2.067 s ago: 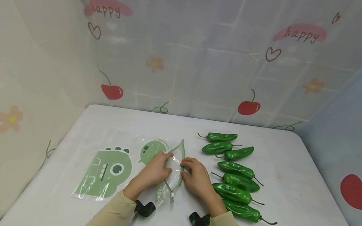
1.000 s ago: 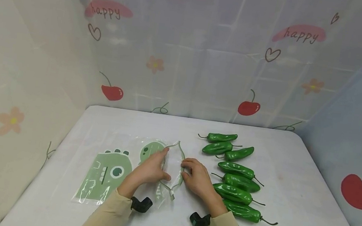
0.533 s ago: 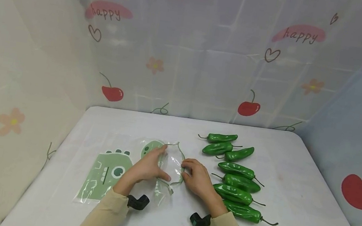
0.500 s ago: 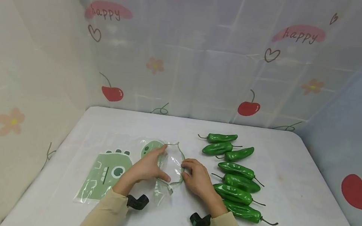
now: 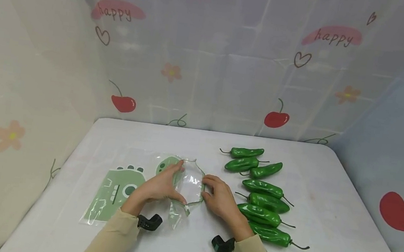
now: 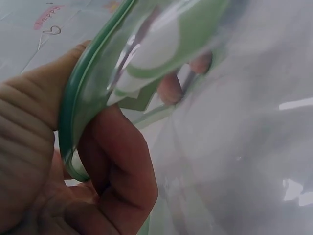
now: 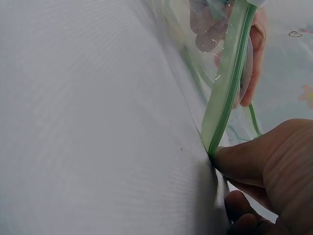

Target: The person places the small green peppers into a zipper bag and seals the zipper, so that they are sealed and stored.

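A clear zip-top bag [image 5: 111, 199] with a green dinosaur print lies on the white table, its mouth spread apart on the right. My left hand [image 5: 154, 187] has thumb and forefinger spread wide along the left side of the mouth; in the left wrist view its fingers curl round the green zip rim [image 6: 71, 107]. My right hand [image 5: 220, 197] pinches the opposite rim between thumb and fingers, low against the table in the right wrist view. A small slider [image 5: 186, 210] sits at the near end of the zip.
Several green chili peppers [image 5: 261, 215] lie in a loose column right of the bag, the nearest ones close to my right hand and wrist. White table [image 5: 328, 208] runs on beyond them. A printed curtain [image 5: 222, 82] stands behind the table.
My left hand has moved left and slightly toward me, drawing its side of the bag's rim along. The mouth has widened. My right hand has stayed in nearly the same place.
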{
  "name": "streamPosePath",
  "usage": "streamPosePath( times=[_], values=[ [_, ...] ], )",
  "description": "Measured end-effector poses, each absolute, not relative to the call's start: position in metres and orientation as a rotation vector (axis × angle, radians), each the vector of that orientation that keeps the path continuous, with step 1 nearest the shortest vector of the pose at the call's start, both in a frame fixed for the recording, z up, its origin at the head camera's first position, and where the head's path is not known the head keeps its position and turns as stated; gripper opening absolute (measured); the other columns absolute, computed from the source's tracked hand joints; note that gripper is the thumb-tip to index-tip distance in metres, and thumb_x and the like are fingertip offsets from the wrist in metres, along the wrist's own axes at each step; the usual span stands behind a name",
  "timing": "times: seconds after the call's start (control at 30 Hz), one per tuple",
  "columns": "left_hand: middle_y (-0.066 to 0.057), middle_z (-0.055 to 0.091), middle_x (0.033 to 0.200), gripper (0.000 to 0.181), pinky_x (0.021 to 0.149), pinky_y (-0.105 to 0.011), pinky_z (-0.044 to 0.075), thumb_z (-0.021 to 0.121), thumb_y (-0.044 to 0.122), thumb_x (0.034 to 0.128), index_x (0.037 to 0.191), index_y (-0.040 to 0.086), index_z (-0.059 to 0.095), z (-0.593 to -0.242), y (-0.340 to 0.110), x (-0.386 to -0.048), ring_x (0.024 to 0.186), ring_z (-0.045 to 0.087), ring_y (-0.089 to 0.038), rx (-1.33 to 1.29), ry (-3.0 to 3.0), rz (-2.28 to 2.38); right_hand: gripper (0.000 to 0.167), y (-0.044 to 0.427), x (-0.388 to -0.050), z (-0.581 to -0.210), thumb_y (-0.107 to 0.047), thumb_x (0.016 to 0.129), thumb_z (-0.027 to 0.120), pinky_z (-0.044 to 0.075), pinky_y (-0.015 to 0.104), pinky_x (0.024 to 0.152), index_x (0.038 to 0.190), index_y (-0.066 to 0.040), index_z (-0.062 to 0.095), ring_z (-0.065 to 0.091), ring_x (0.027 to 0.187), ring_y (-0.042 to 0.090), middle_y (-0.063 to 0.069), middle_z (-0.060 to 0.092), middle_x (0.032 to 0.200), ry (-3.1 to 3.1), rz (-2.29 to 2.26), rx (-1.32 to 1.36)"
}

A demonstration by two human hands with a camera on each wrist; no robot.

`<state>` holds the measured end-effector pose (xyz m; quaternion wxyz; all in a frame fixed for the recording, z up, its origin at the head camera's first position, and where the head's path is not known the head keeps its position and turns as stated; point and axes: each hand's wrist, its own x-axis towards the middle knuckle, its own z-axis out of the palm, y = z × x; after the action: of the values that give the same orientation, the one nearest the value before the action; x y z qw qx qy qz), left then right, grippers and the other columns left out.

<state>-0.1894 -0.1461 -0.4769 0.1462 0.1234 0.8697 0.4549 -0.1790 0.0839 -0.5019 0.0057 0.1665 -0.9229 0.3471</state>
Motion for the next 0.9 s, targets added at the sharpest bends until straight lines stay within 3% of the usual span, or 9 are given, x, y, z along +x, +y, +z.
streamPosePath(
  times=[0.63, 0.9],
  values=[
    [-0.016, 0.039, 0.162, 0.139, 0.124, -0.057, 0.024, 0.102, 0.019, 0.0595, 0.165, 0.005, 0.014, -0.4773, -0.1508, -0.1912, 0.156, 0.024, -0.037, 0.360, 2.489, 1.342, 0.043, 0.0859, -0.1787, -0.4983, -0.008, 0.092, 0.076, 0.051, 0.046, 0.099, 0.134, -0.001, 0.067, 0.063, 0.121, 0.026, 0.008, 0.059, 0.147, -2.963, 1.077, 0.569],
    [-0.018, 0.048, 0.154, 0.141, 0.123, -0.055, 0.029, 0.103, 0.025, 0.0558, 0.164, 0.002, 0.016, -0.4822, -0.1424, -0.1921, 0.150, 0.035, -0.036, 0.462, 2.546, 1.279, 0.043, 0.0880, -0.1795, -0.4989, -0.008, 0.093, 0.076, 0.051, 0.047, 0.102, 0.134, -0.001, 0.066, 0.061, 0.127, 0.029, 0.010, 0.058, 0.148, -2.961, 1.083, 0.592]
  ],
)
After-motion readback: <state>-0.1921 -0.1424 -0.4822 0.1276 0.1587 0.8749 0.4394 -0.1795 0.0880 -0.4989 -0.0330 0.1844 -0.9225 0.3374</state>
